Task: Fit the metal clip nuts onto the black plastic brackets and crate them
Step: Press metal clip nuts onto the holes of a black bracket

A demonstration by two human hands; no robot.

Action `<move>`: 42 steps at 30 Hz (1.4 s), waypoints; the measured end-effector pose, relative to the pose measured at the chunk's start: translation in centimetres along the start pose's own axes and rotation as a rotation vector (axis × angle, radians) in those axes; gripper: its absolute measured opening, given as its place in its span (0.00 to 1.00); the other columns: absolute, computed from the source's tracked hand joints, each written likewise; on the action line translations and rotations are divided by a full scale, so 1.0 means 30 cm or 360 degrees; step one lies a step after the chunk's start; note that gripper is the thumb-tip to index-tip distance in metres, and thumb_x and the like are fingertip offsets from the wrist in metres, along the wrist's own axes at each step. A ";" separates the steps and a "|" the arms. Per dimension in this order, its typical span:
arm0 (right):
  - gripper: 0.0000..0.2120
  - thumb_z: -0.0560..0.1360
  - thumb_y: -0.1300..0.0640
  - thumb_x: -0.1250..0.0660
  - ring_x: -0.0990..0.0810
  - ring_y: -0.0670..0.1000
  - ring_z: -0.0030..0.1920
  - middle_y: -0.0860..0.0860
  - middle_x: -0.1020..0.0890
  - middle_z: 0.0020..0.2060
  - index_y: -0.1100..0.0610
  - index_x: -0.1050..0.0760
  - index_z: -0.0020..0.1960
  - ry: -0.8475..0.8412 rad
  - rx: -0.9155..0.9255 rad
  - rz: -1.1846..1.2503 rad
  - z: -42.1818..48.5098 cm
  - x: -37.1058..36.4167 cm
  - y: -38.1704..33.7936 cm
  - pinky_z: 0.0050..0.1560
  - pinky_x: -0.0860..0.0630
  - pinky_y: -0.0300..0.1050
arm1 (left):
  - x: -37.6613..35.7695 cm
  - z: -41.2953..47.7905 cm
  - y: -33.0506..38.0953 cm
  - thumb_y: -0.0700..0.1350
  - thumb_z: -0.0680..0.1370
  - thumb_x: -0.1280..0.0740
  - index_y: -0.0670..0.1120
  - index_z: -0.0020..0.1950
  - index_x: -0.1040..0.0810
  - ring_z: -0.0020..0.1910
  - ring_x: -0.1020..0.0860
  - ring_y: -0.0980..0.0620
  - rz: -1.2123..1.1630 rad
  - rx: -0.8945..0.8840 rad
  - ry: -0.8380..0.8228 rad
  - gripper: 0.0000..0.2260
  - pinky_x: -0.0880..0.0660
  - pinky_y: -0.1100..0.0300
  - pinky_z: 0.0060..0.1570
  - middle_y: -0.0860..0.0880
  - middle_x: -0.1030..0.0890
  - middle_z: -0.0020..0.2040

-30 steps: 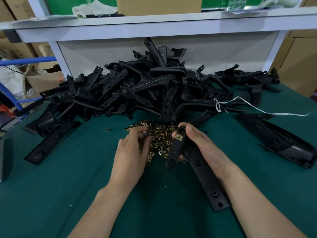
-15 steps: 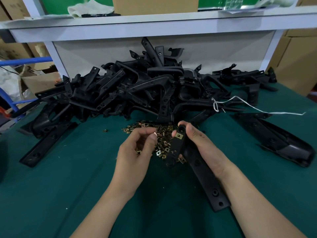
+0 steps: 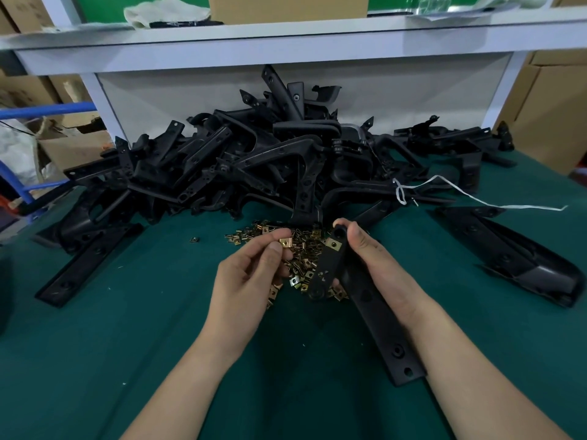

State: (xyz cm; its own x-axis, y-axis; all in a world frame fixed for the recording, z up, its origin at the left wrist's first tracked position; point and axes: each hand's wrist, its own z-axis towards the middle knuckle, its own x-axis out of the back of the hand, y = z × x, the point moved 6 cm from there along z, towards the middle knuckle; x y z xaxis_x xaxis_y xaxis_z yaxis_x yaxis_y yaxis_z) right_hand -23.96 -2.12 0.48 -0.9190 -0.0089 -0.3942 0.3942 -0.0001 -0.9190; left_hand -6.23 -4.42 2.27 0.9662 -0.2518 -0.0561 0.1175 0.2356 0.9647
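Worn on the head, wide-angle, facing forward and down over the green table [image 3: 95, 360]. Set close above both forearms, with the left hand [image 3: 246, 285] and right hand [image 3: 381, 266] near the centre of frame. Takes in the bracket pile [image 3: 254, 160] beyond and, at the top edge, the white shelf [image 3: 286, 46].

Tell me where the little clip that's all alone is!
In the head view, the lone clip nut lies on the green table, left of the clip nut pile and in front of the black bracket heap.
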 end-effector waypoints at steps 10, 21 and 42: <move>0.25 0.67 0.32 0.26 0.16 0.51 0.49 0.53 0.15 0.49 0.44 0.19 0.59 0.0015 0.0026 0.0024 0.007 0.006 0.004 0.49 0.18 0.43 | -0.017 -0.007 -0.005 0.39 0.83 0.38 0.54 0.53 0.15 0.40 0.20 0.55 -0.0050 0.0090 -0.0078 0.14 0.23 0.66 0.41 0.51 0.15 0.47; 0.25 0.68 0.32 0.27 0.16 0.50 0.48 0.52 0.16 0.49 0.45 0.20 0.60 -0.0009 0.0034 -0.0030 0.010 0.011 0.007 0.48 0.20 0.42 | -0.031 -0.009 -0.018 0.41 0.83 0.37 0.56 0.53 0.15 0.41 0.21 0.56 -0.0031 0.0133 -0.0151 0.14 0.24 0.66 0.40 0.52 0.15 0.46; 0.22 0.74 0.33 0.32 0.17 0.49 0.40 0.52 0.16 0.44 0.44 0.21 0.62 0.0055 0.0121 -0.0147 0.019 0.035 -0.002 0.42 0.20 0.42 | -0.041 -0.015 -0.050 0.43 0.83 0.35 0.55 0.56 0.16 0.38 0.21 0.58 -0.0028 0.0262 -0.0279 0.10 0.26 0.69 0.39 0.55 0.17 0.41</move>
State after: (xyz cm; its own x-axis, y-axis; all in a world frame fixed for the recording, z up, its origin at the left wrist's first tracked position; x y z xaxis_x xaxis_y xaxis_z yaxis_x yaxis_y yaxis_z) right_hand -24.93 -2.69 0.12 -0.9506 0.0292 -0.3090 0.3062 -0.0755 -0.9490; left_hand -7.50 -4.04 0.79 0.9079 -0.4171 -0.0419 0.0812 0.0769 0.9937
